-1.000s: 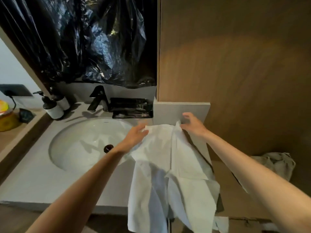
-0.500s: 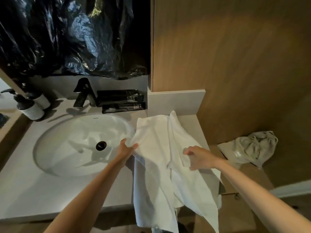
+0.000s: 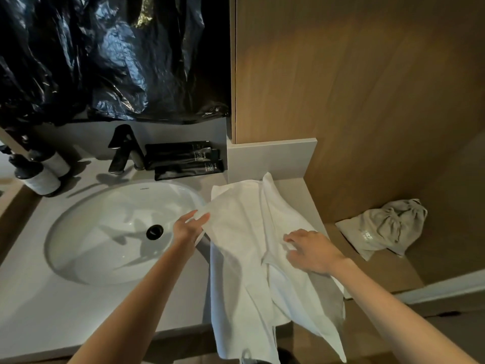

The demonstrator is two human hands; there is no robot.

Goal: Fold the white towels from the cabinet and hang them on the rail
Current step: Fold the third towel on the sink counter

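so the white towel [image 3: 241, 232] is lying on the right end of the worktop [image 3: 39, 306], just beside the sink [image 3: 86, 258], and a good part of it hangs down over the front edge. It's not flat at all, there's a long ridge running down the middle and a loose flap on the right side

left hand [image 3: 189, 228] is at the towel's left edge, fingers [image 3: 203, 219] pinching that edge right over the rim of the sink. Right hand [image 3: 312, 252] sits on the right half, fingers [image 3: 291, 239] bent and pinching a fold of the cloth

other stuff: black tap [image 3: 123, 149] behind the sink, black tubes [image 3: 183, 158] stacked next to it, two pump bottles [image 3: 39, 174] at far left, crinkly black plastic sheet [image 3: 105, 61] above. A grey drawstring bag [image 3: 385, 227] lies on a lower ledge to the right, well apart from the towel
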